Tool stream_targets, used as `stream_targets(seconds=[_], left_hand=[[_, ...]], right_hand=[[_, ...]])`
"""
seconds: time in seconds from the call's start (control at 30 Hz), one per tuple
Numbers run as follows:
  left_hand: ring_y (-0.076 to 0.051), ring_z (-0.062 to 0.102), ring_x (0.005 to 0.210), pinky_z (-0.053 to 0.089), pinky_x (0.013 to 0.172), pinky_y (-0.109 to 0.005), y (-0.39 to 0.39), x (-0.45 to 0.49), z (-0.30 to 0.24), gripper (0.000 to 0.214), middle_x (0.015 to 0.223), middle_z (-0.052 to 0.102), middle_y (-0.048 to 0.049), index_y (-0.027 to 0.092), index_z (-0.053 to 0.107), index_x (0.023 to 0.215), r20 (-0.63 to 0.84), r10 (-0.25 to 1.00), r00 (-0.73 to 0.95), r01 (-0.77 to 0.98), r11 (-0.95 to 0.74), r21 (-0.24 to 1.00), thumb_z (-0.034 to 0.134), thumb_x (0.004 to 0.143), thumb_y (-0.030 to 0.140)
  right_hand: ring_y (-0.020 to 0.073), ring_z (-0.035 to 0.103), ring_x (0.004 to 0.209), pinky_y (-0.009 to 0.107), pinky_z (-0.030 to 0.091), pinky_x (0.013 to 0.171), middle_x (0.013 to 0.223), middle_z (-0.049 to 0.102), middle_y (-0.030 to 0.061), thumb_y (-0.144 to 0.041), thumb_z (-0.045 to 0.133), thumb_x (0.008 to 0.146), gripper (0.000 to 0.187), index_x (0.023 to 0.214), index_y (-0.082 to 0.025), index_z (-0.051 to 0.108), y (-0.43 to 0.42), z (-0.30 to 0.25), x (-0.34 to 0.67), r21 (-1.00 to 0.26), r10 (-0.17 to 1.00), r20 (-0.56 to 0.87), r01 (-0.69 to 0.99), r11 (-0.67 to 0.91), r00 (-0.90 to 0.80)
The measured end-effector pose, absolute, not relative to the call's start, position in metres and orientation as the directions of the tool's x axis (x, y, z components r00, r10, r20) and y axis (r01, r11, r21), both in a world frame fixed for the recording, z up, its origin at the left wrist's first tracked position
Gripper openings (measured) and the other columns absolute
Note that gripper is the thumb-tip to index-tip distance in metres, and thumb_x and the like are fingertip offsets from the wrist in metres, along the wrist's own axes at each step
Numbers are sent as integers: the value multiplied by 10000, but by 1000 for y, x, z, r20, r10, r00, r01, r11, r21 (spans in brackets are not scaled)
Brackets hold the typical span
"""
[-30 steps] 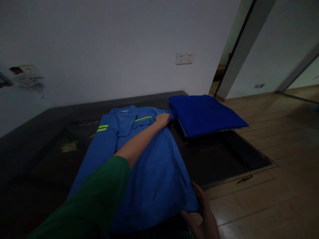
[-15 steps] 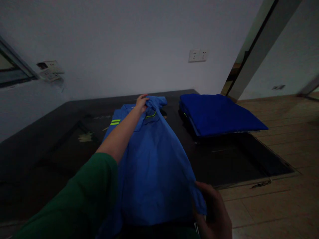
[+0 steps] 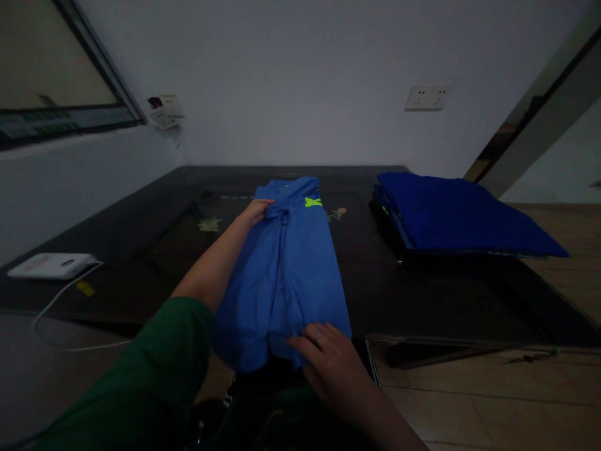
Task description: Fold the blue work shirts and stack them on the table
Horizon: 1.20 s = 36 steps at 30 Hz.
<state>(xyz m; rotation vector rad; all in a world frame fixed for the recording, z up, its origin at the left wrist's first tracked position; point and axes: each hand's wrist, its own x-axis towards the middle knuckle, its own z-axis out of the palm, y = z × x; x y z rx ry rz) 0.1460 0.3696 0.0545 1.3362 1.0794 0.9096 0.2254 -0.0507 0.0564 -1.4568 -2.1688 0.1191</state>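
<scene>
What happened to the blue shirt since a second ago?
The left hand and right hand carried the right side of the shirt over to the left, so it lies folded narrower. Both hands now rest on it. The dark blue stack on the table stayed put.

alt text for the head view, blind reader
A blue shirt lies folded narrow on a dark table, the left hand on it near the collar, the right hand at the hem. Folded dark blue clothes lie beside it.

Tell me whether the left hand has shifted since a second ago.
Yes. The left hand moved left, away from the folded dark blue stack: it was beside the stack's edge, now it rests on the blue shirt by the collar, well apart.
</scene>
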Motion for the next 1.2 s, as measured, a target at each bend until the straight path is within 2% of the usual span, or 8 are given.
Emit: stream_targets(seconds=[0.17, 0.33, 0.53, 0.67, 0.73, 0.83, 0.93, 1.2], left_hand=[[-146, 639, 602, 539, 708, -319, 365, 155, 60, 274, 716, 685, -57, 114, 682, 925, 27, 960, 279, 170, -77, 983, 667, 658, 54], [-158, 656, 894, 502, 844, -267, 366, 162, 87, 402, 1010, 700, -61, 157, 673, 1065, 204, 942, 266, 214, -264, 940, 641, 672, 76], [-220, 603, 1022, 452, 933, -319, 343, 139, 94, 403, 1087, 663, -113, 120, 664, 986, 259, 943, 208, 400, -324, 857, 626, 598, 17], [-160, 631, 730, 481, 754, -254, 268, 106, 97, 168, 812, 674, -37, 167, 664, 866, 224, 885, 407, 485, -418, 768, 616, 711, 121], [-137, 589, 537, 455, 597, -238, 208, 85, 99, 100, 654, 637, -8, 179, 641, 825, 98, 819, 565, 509, -440, 740, 556, 808, 229], [-139, 562, 447, 403, 501, -238, 115, 55, 97, 337, 558, 613, -3, 192, 586, 656, -175, 731, 660, 601, -373, 708, 498, 867, 440], [-158, 595, 473, 375, 489, -236, 52, 40, 83, 390, 519, 608, 2, 200, 599, 660, -356, 667, 654, 679, -310, 666, 514, 845, 533], [-124, 493, 398, 330, 428, -227, 26, 62, 54, 458, 456, 519, 31, 214, 488, 677, -309, 751, 584, 401, 63, 914, 514, 756, 665]], right_hand=[[163, 557, 774, 278, 455, 659, 877, 619, 55, -12, 461, 803, 397, 1136, -177, 600, -54, 64, 231, -343, 778, 578, 790, 508, -248], [140, 538, 716, 255, 430, 616, 809, 602, 47, -36, 440, 860, 360, 1153, -160, 608, -55, 71, 228, -298, 679, 698, 771, 563, -226], [175, 598, 872, 306, 496, 776, 971, 666, 37, -242, 576, 894, 278, 1168, -247, 626, -57, 52, 215, -358, 816, 432, 757, 546, -384], [159, 628, 879, 263, 511, 758, 958, 680, 51, -272, 510, 935, 223, 1085, -229, 670, -75, 47, 243, -604, 886, 418, 667, 436, -201], [164, 637, 808, 259, 506, 708, 866, 681, 52, -318, 493, 938, 231, 936, -217, 700, -85, 42, 263, -724, 933, 359, 632, 276, 3], [190, 638, 704, 286, 488, 650, 750, 682, 55, -484, 475, 912, 387, 753, -212, 701, -96, 28, 284, -834, 946, 158, 551, -25, 282], [214, 631, 627, 310, 473, 598, 666, 678, 62, -675, 413, 848, 570, 741, -204, 716, -98, 14, 287, -873, 935, -65, 434, -223, 350], [261, 636, 1004, 365, 496, 864, 1009, 712, 92, -687, 633, 697, 594, 971, -166, 705, -83, -12, 254, -936, 872, -348, -174, -305, 344]])
